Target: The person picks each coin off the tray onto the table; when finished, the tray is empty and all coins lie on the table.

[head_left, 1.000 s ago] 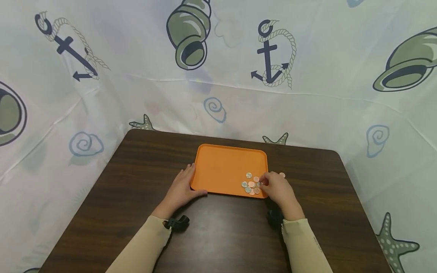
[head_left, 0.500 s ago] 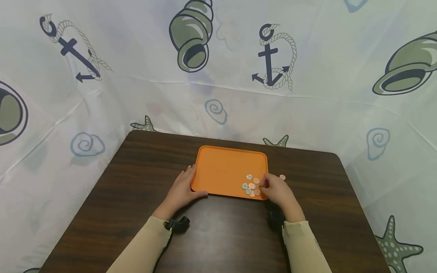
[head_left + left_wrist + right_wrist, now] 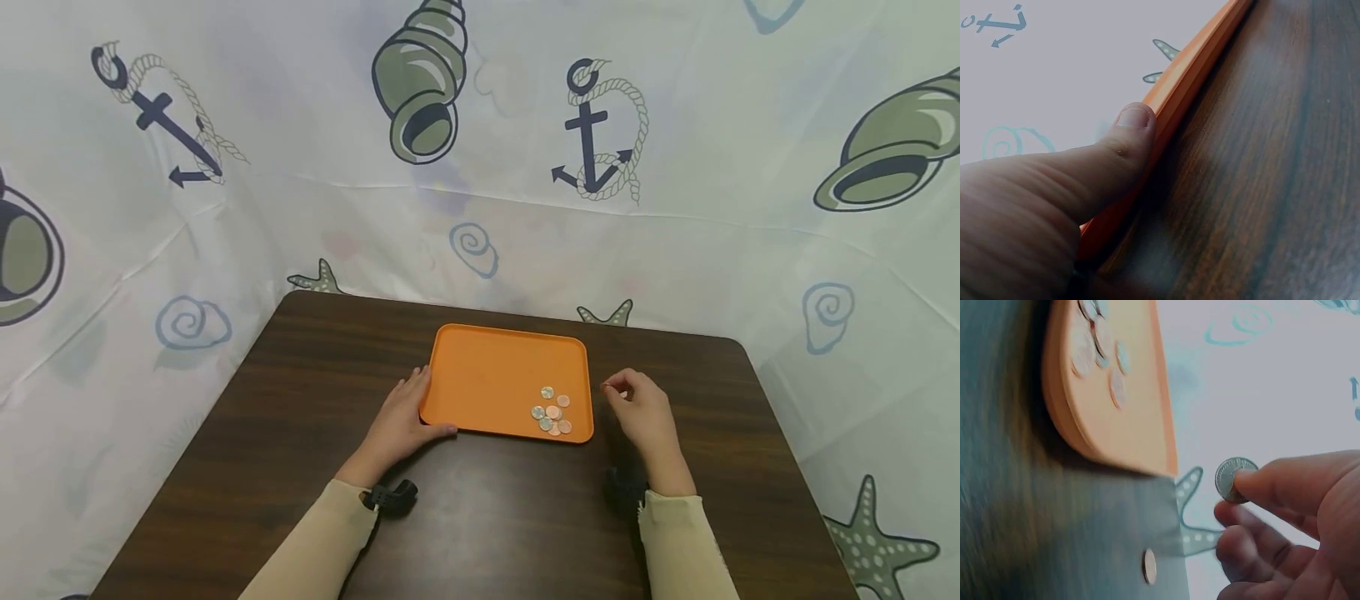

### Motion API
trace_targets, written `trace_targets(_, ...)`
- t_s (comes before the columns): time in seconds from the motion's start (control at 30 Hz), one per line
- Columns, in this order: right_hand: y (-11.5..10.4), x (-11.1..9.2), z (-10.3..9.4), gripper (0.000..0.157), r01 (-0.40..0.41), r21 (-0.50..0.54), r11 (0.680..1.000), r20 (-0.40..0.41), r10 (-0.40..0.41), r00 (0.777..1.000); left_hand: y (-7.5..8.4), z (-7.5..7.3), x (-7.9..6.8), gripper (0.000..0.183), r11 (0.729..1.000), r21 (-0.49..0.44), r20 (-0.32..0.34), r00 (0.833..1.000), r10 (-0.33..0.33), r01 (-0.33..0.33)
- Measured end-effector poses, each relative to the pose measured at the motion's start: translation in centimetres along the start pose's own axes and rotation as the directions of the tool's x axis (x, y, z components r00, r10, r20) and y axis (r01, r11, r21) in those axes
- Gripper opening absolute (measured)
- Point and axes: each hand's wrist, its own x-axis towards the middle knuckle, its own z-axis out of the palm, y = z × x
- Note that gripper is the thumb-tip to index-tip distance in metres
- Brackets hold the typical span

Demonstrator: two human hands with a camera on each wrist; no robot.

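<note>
An orange tray (image 3: 495, 367) lies on the dark table with several copper and silver coins (image 3: 537, 412) grouped toward its right front corner. My left hand (image 3: 401, 417) rests at the tray's left front corner. Its fingers stretch along the left side, and the thumb (image 3: 1132, 128) presses the front wall. Just past the tray's right edge, my right hand (image 3: 647, 412) pinches a silver-coloured coin (image 3: 1225, 477) between thumb and finger, held above the table. A copper-coloured coin (image 3: 1149, 567) lies on the table right of the tray, hidden by the right hand in the head view.
The brown wood-grain table (image 3: 517, 533) has rounded far corners. Behind and beside it hangs a white cloth (image 3: 705, 150) printed with anchors, shells and starfish. A dark wrist device (image 3: 396, 497) sits at the left wrist.
My right hand has lifted a silver-coloured coin from the group on the tray and moved right, past the tray's edge. The left hand has stayed at the tray's corner.
</note>
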Motion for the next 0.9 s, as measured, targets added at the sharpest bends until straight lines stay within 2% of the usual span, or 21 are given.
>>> trace_targets(0.2,2.3,0.1,-1.2,0.023,-0.093,0.063,0.994,-0.072,0.097,0.993,-0.1,0.1,-0.2,0.128,1.0,0.001,0.003,1.0,-0.006,0.006)
trace_targets(0.27,3.5,0.4,-1.4,0.024,-0.153,0.13,0.98,-0.059,0.162,0.985,-0.1,0.2,-0.3,0.128,1.0,-0.002,0.007,1.0,-0.012,0.012)
trace_targets(0.33,4.6,0.9,-1.6,0.028,-0.232,0.232,0.945,-0.017,0.242,0.97,0.1,0.1,-0.3,0.128,1.0,0.004,0.007,1.0,-0.009,0.009)
trace_targets(0.43,6.4,1.6,-2.0,0.035,-0.343,0.387,0.856,0.075,0.341,0.937,0.3,-0.1,-0.2,0.127,1.0,0.006,0.001,1.0,-0.007,0.007)
trace_targets(0.47,7.0,1.8,-2.1,0.038,-0.363,0.424,0.83,0.102,0.355,0.929,0.3,-0.1,-0.2,0.127,1.0,0.008,-0.003,1.0,-0.004,0.004)
trace_targets(0.57,8.4,2.2,-2.3,0.043,-0.384,0.463,0.799,0.17,0.345,0.923,0.2,-0.1,-0.3,0.126,1.0,0.009,-0.002,1.0,-0.005,0.005)
trace_targets(0.73,9.2,2.5,-2.5,0.044,-0.396,0.448,0.802,0.247,0.314,0.917,0.0,0.0,-0.5,0.126,1.0,0.02,0.003,1.0,-0.016,0.016)
trace_targets(0.9,8.8,2.6,-2.3,0.04,-0.378,0.371,0.848,0.19,0.329,0.925,0.1,0.2,-0.3,0.126,1.0,0.005,-0.01,1.0,-0.008,0.008)
